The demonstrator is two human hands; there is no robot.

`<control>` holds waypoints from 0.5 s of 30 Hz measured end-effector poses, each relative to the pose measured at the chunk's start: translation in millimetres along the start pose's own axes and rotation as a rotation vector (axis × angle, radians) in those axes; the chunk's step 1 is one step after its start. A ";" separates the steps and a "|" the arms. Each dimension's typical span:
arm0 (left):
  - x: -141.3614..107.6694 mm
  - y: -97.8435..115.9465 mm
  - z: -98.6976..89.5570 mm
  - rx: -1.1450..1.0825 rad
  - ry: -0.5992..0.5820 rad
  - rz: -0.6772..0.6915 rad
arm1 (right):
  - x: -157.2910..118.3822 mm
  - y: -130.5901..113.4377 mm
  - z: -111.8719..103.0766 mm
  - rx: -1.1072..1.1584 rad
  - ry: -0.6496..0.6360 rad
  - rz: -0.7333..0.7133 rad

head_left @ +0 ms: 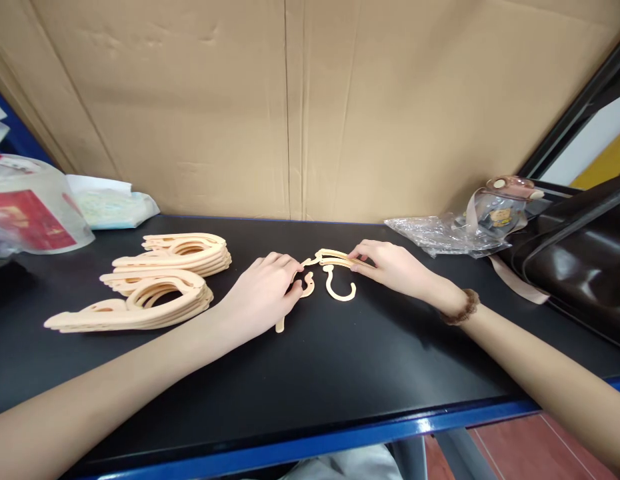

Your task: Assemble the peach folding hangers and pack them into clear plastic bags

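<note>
On the black table, my left hand [267, 287] is closed on a cream plastic hanger piece, mostly hidden beneath the palm and fingers. My right hand [390, 267] pinches the right end of a cream hanger arm [335, 257], whose left end lies close to the piece at my left fingertips. Whether the two pieces are joined cannot be made out. A loose cream hook [340, 293] lies just below the arm, between my hands. Another curved cream part [309, 285] shows beside my left thumb.
Two stacks of folded cream hangers, a rear one [200, 257] and a front one [135, 310], lie at left. Behind are a tape roll [40, 207] and a white packet [115, 207]. Clear plastic wrap [430, 233], a bottle [495, 213] and a black bag [585, 260] are at right.
</note>
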State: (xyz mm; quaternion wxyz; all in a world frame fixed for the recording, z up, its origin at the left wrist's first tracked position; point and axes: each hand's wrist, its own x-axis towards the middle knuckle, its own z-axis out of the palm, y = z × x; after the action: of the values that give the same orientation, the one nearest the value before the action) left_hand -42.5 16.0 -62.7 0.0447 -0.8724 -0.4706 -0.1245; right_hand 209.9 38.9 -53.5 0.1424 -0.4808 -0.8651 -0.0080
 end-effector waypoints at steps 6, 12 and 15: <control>-1.0 2.9 -3.1 0.071 0.009 -0.052 | -3.3 -8.8 -7.2 -0.094 0.062 -0.052; -0.6 1.2 0.6 0.025 0.001 0.000 | -6.9 -25.7 -8.5 0.032 0.026 -0.285; -0.9 -0.3 2.6 -0.015 -0.020 0.017 | -7.6 -29.2 -7.2 0.037 -0.004 -0.362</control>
State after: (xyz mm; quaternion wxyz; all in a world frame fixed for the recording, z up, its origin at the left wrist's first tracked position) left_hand -42.8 16.0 -65.5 0.0345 -0.8779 -0.4625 -0.1189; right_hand 191.1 15.8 -45.0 0.1456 -0.3145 -0.9379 -0.0167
